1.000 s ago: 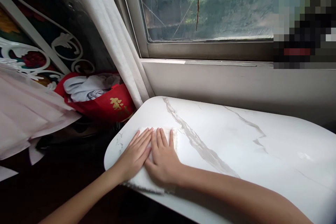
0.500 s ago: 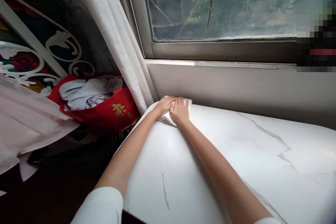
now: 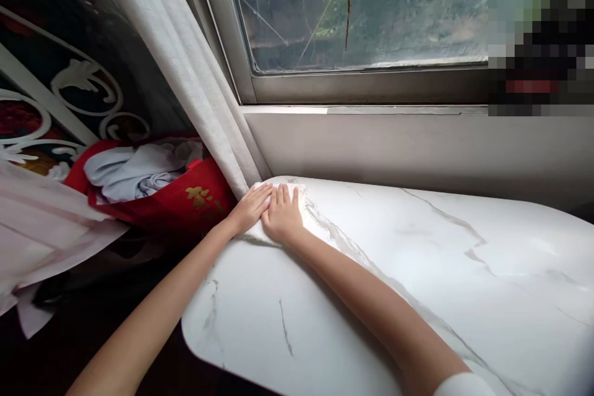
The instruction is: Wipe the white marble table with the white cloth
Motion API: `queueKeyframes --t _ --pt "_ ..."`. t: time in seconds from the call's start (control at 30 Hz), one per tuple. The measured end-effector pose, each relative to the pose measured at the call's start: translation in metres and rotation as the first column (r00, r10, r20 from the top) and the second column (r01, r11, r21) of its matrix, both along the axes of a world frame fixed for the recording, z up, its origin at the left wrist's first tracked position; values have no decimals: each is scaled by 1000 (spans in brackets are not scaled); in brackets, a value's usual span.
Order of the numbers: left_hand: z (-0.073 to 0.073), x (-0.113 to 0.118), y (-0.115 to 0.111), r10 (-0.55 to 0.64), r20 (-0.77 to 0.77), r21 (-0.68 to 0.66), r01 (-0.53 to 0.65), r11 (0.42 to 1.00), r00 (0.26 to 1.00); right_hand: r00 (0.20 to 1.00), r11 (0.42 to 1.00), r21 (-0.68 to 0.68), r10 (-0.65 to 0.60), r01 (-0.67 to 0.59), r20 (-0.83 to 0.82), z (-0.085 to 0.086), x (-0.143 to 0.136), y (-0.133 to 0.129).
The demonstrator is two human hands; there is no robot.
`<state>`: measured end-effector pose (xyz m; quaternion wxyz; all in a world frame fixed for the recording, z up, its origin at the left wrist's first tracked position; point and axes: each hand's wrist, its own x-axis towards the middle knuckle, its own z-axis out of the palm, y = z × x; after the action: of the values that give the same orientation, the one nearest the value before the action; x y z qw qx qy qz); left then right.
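Both of my hands press flat on a white cloth [image 3: 260,235] at the far left corner of a white marble-patterned table [image 3: 334,322]. My left hand [image 3: 249,209] lies on the cloth's left part, its fingers stretched out over it near the table's edge. Right beside it, touching it, my right hand [image 3: 282,215] rests with straight, slightly spread fingers. Most of the cloth is hidden beneath the palms; its edges show in front of and behind them.
A pale curtain [image 3: 185,68] hangs just left of the table corner. A red bag [image 3: 158,213] holding light clothes [image 3: 134,170] stands to the left, near pink fabric [image 3: 51,223]. Behind the table rise a wall [image 3: 371,142] and a window [image 3: 385,18].
Both hands and the cloth have slid left and toward me along the table's corner. The view has shifted, showing more of the table's near left edge.
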<state>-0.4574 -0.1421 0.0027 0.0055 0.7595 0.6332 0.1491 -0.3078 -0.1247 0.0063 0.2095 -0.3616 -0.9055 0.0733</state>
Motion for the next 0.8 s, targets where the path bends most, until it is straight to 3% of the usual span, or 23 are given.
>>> queueKeyframes --t 0.2,0.3,0.4,0.47,0.57,0.63,0.7,0.8 --pt "0 12 -108 15 -60 42 -12 999 998 985 982 -86 167 -171 -52 10 24 -85" --pt "-1 32 -160 15 -123 79 -5 997 992 941 923 -182 335 -339 -56 17 51 -117" --pt "-2 60 -198 42 -153 109 -25 994 987 892 860 -240 444 -450 -81 21 82 -138" --pt "-2 75 -211 60 -153 119 -42 992 986 869 840 -225 484 -493 -98 22 100 -145" --pt "-3 80 -212 59 -147 117 -42 992 987 851 833 -173 519 -525 -82 21 111 -145" --pt "-4 72 -198 42 -145 111 -26 993 989 863 844 -183 503 -504 -56 20 102 -136" --pt "-5 56 -172 39 -138 101 -25 995 990 896 870 -226 444 -438 -26 18 82 -119" --pt "-6 27 -114 77 -109 58 -71 996 991 955 929 -229 297 -291 -11 14 43 -77"
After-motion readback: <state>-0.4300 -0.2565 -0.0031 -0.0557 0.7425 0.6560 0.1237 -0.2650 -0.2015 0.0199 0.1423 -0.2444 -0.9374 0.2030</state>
